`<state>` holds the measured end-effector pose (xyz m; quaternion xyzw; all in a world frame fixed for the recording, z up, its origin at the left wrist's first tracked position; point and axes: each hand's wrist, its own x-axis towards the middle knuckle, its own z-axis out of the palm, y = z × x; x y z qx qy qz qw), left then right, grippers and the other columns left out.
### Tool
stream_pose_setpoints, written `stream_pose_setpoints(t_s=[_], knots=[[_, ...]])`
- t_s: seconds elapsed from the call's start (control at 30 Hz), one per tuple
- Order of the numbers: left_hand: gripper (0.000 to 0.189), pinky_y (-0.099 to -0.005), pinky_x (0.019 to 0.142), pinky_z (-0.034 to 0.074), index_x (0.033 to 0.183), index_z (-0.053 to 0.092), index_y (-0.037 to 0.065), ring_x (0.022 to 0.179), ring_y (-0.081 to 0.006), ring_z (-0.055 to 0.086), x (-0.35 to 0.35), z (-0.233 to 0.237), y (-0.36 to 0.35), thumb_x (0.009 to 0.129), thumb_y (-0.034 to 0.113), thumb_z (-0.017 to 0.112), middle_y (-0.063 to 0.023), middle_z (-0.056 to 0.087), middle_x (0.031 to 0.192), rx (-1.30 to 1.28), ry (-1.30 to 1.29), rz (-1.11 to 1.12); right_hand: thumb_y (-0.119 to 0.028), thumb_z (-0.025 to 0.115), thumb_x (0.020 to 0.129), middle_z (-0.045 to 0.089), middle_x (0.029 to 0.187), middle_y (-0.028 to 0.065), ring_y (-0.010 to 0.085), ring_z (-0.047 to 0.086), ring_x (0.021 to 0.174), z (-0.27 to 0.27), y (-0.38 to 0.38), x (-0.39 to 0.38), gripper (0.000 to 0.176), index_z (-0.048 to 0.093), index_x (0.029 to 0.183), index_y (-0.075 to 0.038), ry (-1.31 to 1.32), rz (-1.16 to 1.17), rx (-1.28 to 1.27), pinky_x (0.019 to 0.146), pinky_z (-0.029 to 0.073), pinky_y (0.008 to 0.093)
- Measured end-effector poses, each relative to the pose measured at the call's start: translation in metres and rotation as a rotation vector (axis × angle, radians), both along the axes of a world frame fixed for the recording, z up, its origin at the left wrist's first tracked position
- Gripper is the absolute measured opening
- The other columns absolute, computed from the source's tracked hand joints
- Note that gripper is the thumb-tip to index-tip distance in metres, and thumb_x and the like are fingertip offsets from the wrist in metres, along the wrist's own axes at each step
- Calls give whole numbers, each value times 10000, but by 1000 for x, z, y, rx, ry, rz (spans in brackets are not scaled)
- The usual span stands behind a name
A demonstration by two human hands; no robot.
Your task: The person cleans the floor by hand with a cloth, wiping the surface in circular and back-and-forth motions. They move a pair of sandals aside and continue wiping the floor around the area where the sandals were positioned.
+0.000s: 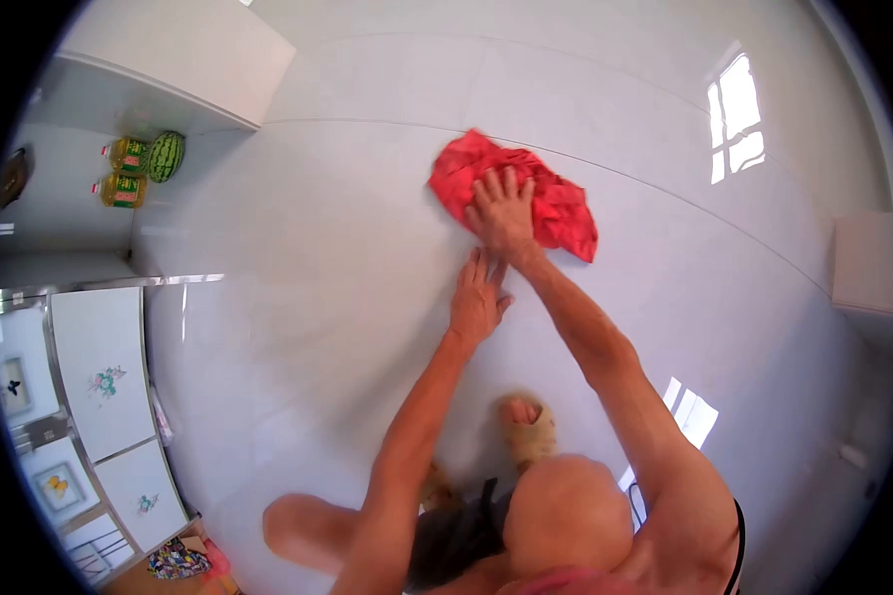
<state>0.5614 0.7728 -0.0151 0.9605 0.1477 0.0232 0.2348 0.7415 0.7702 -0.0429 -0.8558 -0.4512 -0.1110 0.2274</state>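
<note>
A crumpled red cloth (561, 203) lies spread on the pale glossy tiled floor ahead of me. Pressed down on its middle is my right hand (506, 210), palm down with the fingers spread out flat. Just below that wrist, my left hand (478, 300) reaches forward at floor level with its fingers stretched out and holding nothing. Its fingertips come close to the right wrist and the cloth's lower edge.
My sandalled foot (528, 426) is on the floor beneath me. At left, two oil bottles (124, 188) and a watermelon (166, 157) stand beneath a white cabinet (179, 59). Patterned cabinet doors (99, 372) line the lower left; a pale block-like fixture (866, 263) is at right.
</note>
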Motion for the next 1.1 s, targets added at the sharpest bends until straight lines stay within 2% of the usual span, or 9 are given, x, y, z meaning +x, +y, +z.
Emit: stream_pose_setpoints(t_s=[0.07,0.27,0.4,0.6,0.7,0.77,0.8,0.97,1.1], knots=[[709,-532,1253,330,1461,609,11,1555,-475,284,-10,2,-2,838,223,873,-240,326,1678,-45,-11,19,-376,718,933,543,1518,212,501,424,1438,1,11,-14,538,663,1368,-64,38,76,23,1133,279,785],[365,-487,1111,487,1311,682,-19,1345,-433,569,-30,-5,21,979,130,702,-250,614,1427,70,-18,-23,-300,763,915,574,1504,192,471,448,1438,12,-15,-22,507,682,1353,-60,124,279,87,1156,290,762],[300,-491,1002,545,1293,690,16,1168,-404,678,-19,28,49,1031,137,609,-224,703,1282,-129,-304,493,-301,759,930,588,1487,200,484,468,1426,10,-17,-22,470,684,1328,-64,134,263,119,1162,285,761],[317,-483,988,551,1297,710,69,1179,-397,665,-41,59,117,1035,219,612,-170,710,1300,92,52,-87,-301,733,946,577,1499,199,484,454,1437,10,-14,-21,463,673,1340,-67,115,235,98,1159,280,760],[326,-473,1003,545,1298,710,83,1226,-379,643,-23,128,149,1037,241,596,-157,706,1314,89,352,-10,-303,725,953,562,1515,199,483,440,1452,8,-15,-50,482,659,1357,-50,121,260,74,1165,275,759],[323,-474,1011,539,1292,709,77,1235,-362,639,-8,142,164,1040,239,588,-150,703,1315,85,271,171,-304,727,952,550,1530,202,482,430,1463,5,-27,-75,503,649,1371,-37,124,294,31,1170,272,759],[321,-475,1015,536,1289,708,74,1240,-353,637,-4,137,161,1041,237,584,-146,702,1315,74,229,257,-305,730,950,543,1539,203,482,425,1469,5,-36,-93,517,644,1380,-32,134,313,8,1171,271,760],[446,-483,1107,478,1439,610,55,1316,-414,571,-22,25,92,1054,277,584,-219,594,1464,-154,-61,-114,-278,764,915,499,1588,213,475,409,1488,6,-51,-90,606,606,1450,-43,163,443,-89,1188,270,742],[591,-599,1185,383,1576,511,165,1431,-496,454,-13,-6,47,1044,403,610,-225,460,1606,-90,-172,178,-103,736,899,516,1577,203,440,462,1463,24,-81,-64,541,603,1415,-9,354,493,139,1192,327,635]])
